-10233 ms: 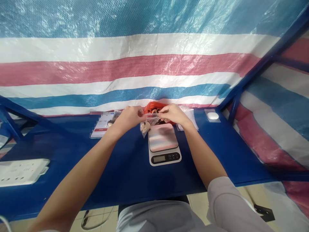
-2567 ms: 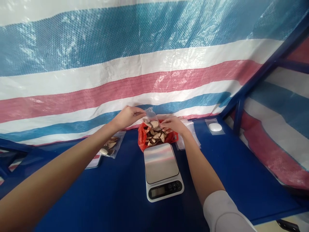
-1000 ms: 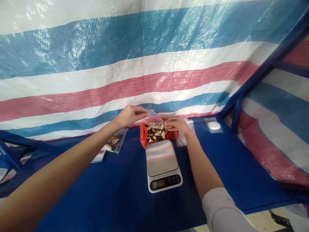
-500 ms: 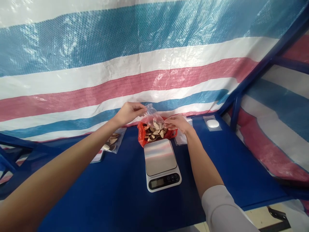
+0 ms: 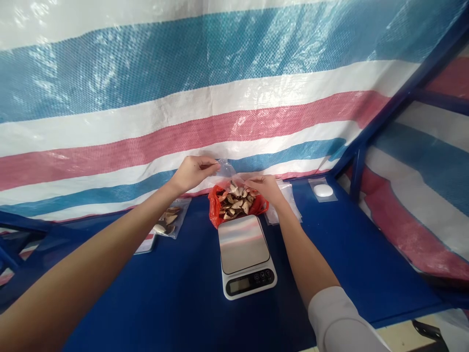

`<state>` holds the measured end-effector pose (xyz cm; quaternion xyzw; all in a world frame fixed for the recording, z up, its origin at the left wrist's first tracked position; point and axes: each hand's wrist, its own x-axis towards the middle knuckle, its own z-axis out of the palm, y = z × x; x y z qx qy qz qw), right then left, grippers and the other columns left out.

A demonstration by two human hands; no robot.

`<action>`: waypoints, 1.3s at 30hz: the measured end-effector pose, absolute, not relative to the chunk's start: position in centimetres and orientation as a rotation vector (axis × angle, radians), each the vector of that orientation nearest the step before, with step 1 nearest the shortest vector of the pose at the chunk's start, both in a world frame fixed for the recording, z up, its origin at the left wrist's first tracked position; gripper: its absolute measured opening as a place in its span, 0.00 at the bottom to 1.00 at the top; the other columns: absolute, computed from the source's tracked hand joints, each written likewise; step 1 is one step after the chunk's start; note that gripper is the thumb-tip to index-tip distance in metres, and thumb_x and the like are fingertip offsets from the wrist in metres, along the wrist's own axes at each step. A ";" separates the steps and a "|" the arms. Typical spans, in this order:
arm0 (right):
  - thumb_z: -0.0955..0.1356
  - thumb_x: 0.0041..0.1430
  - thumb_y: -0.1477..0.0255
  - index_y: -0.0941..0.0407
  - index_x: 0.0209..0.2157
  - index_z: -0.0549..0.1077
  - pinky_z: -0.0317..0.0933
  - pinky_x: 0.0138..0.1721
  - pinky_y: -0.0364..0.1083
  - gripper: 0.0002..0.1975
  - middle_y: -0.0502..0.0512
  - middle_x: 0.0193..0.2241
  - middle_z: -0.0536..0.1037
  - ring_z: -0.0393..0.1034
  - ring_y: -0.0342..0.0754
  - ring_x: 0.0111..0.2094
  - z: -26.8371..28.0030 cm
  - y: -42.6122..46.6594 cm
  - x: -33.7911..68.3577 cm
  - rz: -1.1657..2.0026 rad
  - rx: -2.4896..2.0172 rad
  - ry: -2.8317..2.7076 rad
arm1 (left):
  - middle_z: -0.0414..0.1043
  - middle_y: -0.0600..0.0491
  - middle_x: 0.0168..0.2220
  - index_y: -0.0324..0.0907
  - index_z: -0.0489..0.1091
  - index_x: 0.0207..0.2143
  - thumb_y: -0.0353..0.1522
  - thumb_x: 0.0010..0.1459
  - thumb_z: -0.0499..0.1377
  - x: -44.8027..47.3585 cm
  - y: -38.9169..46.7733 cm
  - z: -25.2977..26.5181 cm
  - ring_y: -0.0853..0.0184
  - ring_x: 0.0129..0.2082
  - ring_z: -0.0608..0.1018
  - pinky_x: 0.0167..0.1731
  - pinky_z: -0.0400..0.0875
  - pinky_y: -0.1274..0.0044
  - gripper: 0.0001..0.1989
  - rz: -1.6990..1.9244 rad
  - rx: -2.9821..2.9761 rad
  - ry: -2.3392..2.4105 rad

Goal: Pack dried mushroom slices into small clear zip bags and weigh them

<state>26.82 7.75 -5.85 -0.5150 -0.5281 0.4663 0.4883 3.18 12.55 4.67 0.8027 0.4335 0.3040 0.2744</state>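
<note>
the left hand point(image 5: 198, 172) has its grip clamped on a clear, crinkly plastic pouch point(image 5: 226, 168) above curled brown-and-cream slices point(image 5: 238, 203) in a crumpled red plastic bag point(image 5: 214, 210) — the right hand point(image 5: 262, 187) is beside the pouch, whether clamped i cannot tell.

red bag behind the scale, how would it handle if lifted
The red bag is probably floppy, since its sides look crumpled. It may feel light for its size: the slices inside look loosely heaped. Tipping could spill some, because its mouth gapes open.
</note>
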 end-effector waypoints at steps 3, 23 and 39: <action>0.71 0.56 0.62 0.56 0.28 0.82 0.63 0.28 0.44 0.13 0.52 0.24 0.80 0.70 0.46 0.25 -6.1 7.8 26.6 1.021 -1.249 -1.422 | 0.81 0.48 0.32 0.40 0.80 0.35 0.52 0.53 0.65 2.9 12.5 4.8 0.62 0.31 0.81 0.33 0.74 0.74 0.24 0.829 2.145 1.183; 0.73 0.51 0.59 0.56 0.28 0.82 0.65 0.30 0.44 0.14 0.53 0.27 0.82 0.73 0.48 0.29 -4.6 7.2 26.9 1.179 -1.248 -1.287 | 0.82 0.48 0.34 0.40 0.81 0.35 0.52 0.52 0.66 2.4 12.2 5.6 0.61 0.35 0.81 0.36 0.76 0.74 0.24 0.815 2.114 1.152; 0.74 0.54 0.60 0.55 0.32 0.84 0.71 0.35 0.46 0.13 0.54 0.31 0.84 0.78 0.54 0.36 -6.1 7.9 26.8 1.056 -1.336 -1.412 | 0.80 0.50 0.28 0.41 0.80 0.29 0.45 0.55 0.62 2.4 13.0 4.4 0.67 0.25 0.75 0.25 0.65 0.75 0.17 0.671 2.303 1.203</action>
